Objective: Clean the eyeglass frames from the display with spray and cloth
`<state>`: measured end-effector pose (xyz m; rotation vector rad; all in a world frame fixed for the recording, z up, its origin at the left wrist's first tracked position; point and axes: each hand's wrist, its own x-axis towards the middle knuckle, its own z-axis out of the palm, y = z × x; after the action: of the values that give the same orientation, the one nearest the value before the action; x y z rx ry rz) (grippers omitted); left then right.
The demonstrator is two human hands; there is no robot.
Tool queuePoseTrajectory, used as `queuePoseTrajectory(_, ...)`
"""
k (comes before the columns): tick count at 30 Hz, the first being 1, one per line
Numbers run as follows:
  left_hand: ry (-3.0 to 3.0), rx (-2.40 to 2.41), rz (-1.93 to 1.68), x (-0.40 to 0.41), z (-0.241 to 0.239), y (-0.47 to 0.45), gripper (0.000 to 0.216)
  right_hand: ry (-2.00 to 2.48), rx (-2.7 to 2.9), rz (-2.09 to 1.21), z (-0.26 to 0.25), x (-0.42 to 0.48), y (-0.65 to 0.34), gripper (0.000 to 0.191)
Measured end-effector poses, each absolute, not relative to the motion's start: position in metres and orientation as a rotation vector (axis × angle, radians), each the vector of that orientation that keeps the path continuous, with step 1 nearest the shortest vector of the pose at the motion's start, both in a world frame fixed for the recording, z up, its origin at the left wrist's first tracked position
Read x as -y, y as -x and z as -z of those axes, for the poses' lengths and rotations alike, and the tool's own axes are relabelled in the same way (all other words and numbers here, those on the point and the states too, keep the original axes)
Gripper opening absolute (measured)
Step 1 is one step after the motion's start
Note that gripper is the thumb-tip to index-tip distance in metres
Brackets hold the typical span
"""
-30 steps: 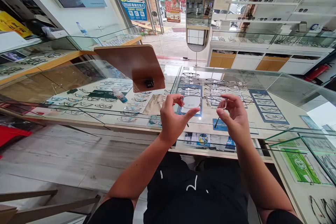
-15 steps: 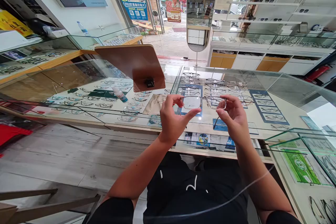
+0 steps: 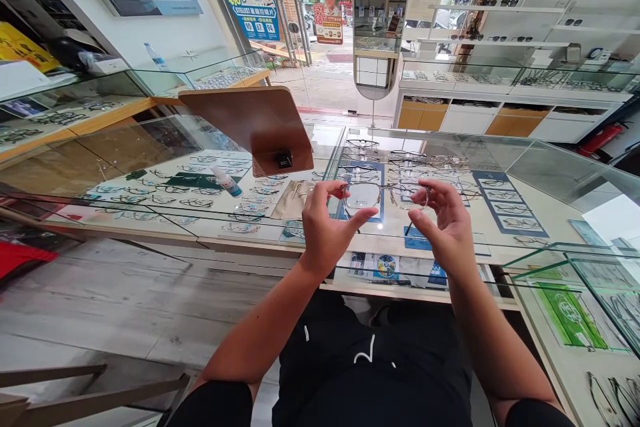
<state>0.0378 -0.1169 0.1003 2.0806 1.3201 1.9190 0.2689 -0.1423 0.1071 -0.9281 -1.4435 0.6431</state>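
A pair of thin-rimmed eyeglasses (image 3: 363, 195) is held up above the glass counter, its lenses facing me. My left hand (image 3: 327, 230) pinches the frame at its left outer corner, thumb stretched below the lens. At the right outer corner, my right hand (image 3: 447, 227) grips the other side, with the thumb under the rim. The dark temple arms hang down and show partly beneath the lenses. Under the glasses, a display case (image 3: 385, 237) holds rows of other frames seen through its glass top.
A brown tilted board (image 3: 250, 120), seen from behind, stands on the counter to the left. Near it are a small spray bottle (image 3: 227, 181) and a beige cloth pouch (image 3: 293, 199). On the right, a lower glass case (image 3: 530, 320) contains a green packet (image 3: 570, 313) and frames.
Both hands keep hold of the eyeglasses in nearly the same place. The glasses have tilted slightly, and more of the temple arms shows below the lenses. The view has shifted a little.
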Motion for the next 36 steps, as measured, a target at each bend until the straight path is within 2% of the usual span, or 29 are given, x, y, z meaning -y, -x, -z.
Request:
queuePoseTrajectory(26,-2.077,-1.4,-1.882,0.116,-0.101,-0.038,0.062,0.991,1.448,-0.633,-0.103,0.139,-0.271,0.048)
queuePoseTrajectory(36,-2.154,-1.402,-1.832,0.117,-0.104,-0.042,0.058,1.023,1.475,-0.536,-0.094,0.128,-0.275,0.059)
